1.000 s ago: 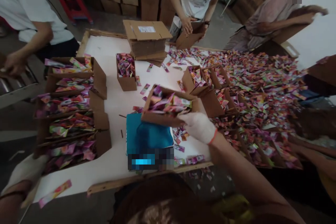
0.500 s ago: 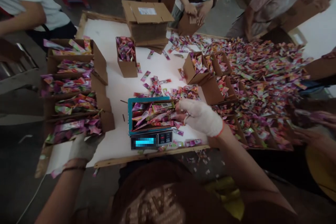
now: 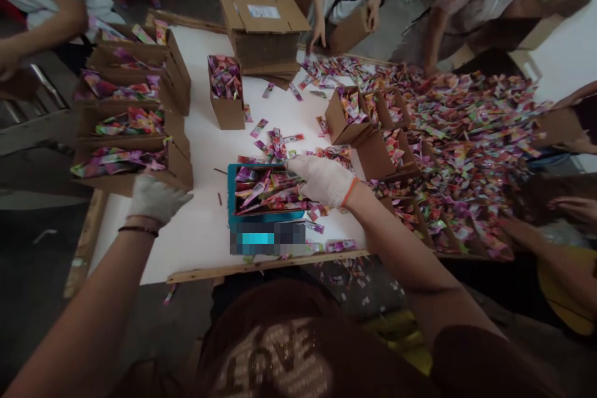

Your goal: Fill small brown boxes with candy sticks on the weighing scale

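We note white knit gloves on the left hand (image 3: 156,199) and right hand (image 3: 323,181), orange trim at the right cuff (image 3: 349,191), a teal tray (image 3: 230,196) near centre, and pink-purple-green sachets (image 3: 466,137) far right.

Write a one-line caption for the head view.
Gloved right hand at a packet-filled box on a white table, gloved left hand beside it.

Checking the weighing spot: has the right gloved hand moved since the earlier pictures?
Yes: the right gloved hand moved left against the teal-rimmed scale platform, from beside its right end to over its far right corner.
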`<state>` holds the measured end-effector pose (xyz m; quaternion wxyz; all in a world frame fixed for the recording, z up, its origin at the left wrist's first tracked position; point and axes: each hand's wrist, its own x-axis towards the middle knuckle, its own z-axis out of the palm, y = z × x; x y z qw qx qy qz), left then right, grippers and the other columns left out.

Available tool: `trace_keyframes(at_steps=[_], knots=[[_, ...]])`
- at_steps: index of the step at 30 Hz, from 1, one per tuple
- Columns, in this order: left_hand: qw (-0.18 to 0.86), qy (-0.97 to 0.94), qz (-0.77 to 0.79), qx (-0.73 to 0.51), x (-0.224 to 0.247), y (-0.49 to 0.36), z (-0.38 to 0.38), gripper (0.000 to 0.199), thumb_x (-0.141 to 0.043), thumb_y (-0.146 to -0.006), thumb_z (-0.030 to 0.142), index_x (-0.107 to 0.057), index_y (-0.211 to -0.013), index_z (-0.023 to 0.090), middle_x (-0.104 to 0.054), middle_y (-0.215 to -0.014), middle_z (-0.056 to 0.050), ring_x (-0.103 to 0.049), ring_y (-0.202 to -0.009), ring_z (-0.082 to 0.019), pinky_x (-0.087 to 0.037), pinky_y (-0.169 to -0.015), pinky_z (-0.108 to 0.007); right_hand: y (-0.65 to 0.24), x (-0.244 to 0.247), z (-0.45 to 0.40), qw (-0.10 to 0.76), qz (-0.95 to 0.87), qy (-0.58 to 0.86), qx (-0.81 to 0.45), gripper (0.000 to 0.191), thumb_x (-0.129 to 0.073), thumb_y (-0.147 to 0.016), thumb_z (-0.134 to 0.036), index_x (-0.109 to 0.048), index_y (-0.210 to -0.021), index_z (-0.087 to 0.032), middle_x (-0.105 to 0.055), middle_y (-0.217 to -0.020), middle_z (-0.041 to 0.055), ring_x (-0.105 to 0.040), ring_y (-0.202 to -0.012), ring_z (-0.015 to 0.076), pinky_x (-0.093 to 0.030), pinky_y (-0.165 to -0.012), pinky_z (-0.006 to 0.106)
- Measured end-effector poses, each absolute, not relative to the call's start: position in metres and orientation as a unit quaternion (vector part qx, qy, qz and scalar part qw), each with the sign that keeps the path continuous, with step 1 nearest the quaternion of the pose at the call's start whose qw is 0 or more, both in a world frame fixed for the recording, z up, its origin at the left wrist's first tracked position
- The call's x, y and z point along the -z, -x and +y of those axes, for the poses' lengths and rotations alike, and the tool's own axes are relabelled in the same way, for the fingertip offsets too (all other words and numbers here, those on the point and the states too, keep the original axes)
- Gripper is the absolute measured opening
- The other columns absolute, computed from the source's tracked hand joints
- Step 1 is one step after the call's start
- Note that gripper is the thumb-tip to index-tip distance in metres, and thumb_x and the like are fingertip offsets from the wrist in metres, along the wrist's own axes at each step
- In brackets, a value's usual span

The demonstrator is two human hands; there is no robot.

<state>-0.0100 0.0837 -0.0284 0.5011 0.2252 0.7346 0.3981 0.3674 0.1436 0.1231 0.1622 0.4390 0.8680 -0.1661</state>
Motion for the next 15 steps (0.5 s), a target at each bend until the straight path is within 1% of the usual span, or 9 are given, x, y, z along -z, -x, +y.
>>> trace_keyframes(at_steps=[2,3,5,6,8,9,11,13,15], knots=[[0.510,-0.219,0.730,-0.398,0.027,-0.015,0.070,0.044,-0.064,-0.104,0.069,-0.064,-0.112,0.026,-0.078,-0.116,-0.012,-0.079,-0.122,-0.033,-0.070,-0.106,-0.053,-0.361,-0.129,0.144,0.179,0.875,-0.427,0.138,0.055,-0.074,-0.105,-0.012,-0.077,-0.160,-0.014,-0.080,-0.156,0.0219,-0.076,-0.142,0.0358,-0.061,-0.121,0.043],[0.508,-0.227,0.725,-0.406,0.027,-0.030,0.061,0.046,-0.071,-0.100,0.067,-0.067,-0.118,0.025,-0.080,-0.126,-0.014,-0.080,-0.126,-0.033,-0.069,-0.109,-0.053,-0.359,-0.130,0.144,0.184,0.878,-0.423,0.132,0.055,-0.074,-0.105,-0.013,-0.076,-0.160,-0.014,-0.079,-0.157,0.0220,-0.075,-0.144,0.0363,-0.061,-0.122,0.044],[0.488,-0.270,0.704,-0.439,0.026,-0.065,0.046,0.063,-0.081,-0.092,0.067,-0.072,-0.137,0.023,-0.078,-0.153,-0.019,-0.078,-0.141,-0.036,-0.065,-0.124,-0.054,-0.356,-0.129,0.141,0.194,0.873,-0.429,0.130,0.054,-0.074,-0.108,-0.016,-0.075,-0.162,-0.015,-0.077,-0.159,0.0216,-0.076,-0.143,0.0360,-0.064,-0.118,0.042],[0.470,-0.307,0.692,-0.454,0.025,-0.083,0.039,0.075,-0.084,-0.090,0.068,-0.071,-0.149,0.022,-0.074,-0.166,-0.022,-0.074,-0.153,-0.039,-0.059,-0.134,-0.055,-0.355,-0.127,0.139,0.200,0.866,-0.439,0.129,0.054,-0.074,-0.110,-0.018,-0.074,-0.163,-0.017,-0.075,-0.161,0.0212,-0.078,-0.141,0.0353,-0.066,-0.114,0.041],[0.447,-0.389,0.665,-0.455,0.024,-0.115,0.030,0.089,-0.082,-0.093,0.069,-0.067,-0.167,0.021,-0.065,-0.181,-0.024,-0.059,-0.173,-0.041,-0.044,-0.148,-0.056,-0.352,-0.120,0.134,0.214,0.852,-0.462,0.121,0.056,-0.074,-0.111,-0.022,-0.072,-0.167,-0.022,-0.067,-0.170,0.0210,-0.081,-0.136,0.0340,-0.069,-0.104,0.038],[0.435,-0.421,0.657,-0.449,0.024,-0.128,0.028,0.091,-0.078,-0.097,0.069,-0.065,-0.172,0.020,-0.063,-0.184,-0.024,-0.054,-0.177,-0.041,-0.037,-0.152,-0.056,-0.350,-0.115,0.132,0.219,0.847,-0.471,0.114,0.057,-0.076,-0.110,-0.023,-0.072,-0.167,-0.024,-0.063,-0.175,0.0214,-0.081,-0.136,0.0340,-0.069,-0.100,0.038],[0.413,-0.456,0.652,-0.443,0.025,-0.144,0.024,0.089,-0.069,-0.106,0.068,-0.062,-0.179,0.018,-0.063,-0.184,-0.023,-0.052,-0.179,-0.042,-0.030,-0.155,-0.058,-0.349,-0.103,0.130,0.216,0.844,-0.480,0.104,0.053,-0.080,-0.107,-0.023,-0.077,-0.160,-0.025,-0.058,-0.178,0.0221,-0.080,-0.138,0.0356,-0.070,-0.098,0.038],[0.398,-0.460,0.654,-0.450,0.028,-0.150,0.022,0.089,-0.066,-0.109,0.068,-0.061,-0.182,0.018,-0.065,-0.183,-0.024,-0.052,-0.178,-0.043,-0.028,-0.155,-0.061,-0.352,-0.090,0.130,0.187,0.847,-0.484,0.113,0.040,-0.077,-0.105,-0.017,-0.084,-0.144,-0.023,-0.061,-0.174,0.0219,-0.079,-0.140,0.0356,-0.069,-0.102,0.039],[0.401,-0.459,0.649,-0.456,0.030,-0.149,0.018,0.091,-0.066,-0.110,0.072,-0.061,-0.184,0.019,-0.065,-0.183,-0.023,-0.051,-0.180,-0.045,-0.029,-0.155,-0.062,-0.360,-0.077,0.135,0.111,0.855,-0.483,0.154,0.029,-0.073,-0.102,-0.010,-0.088,-0.124,-0.021,-0.071,-0.160,0.0195,-0.080,-0.135,0.0324,-0.067,-0.106,0.038]])
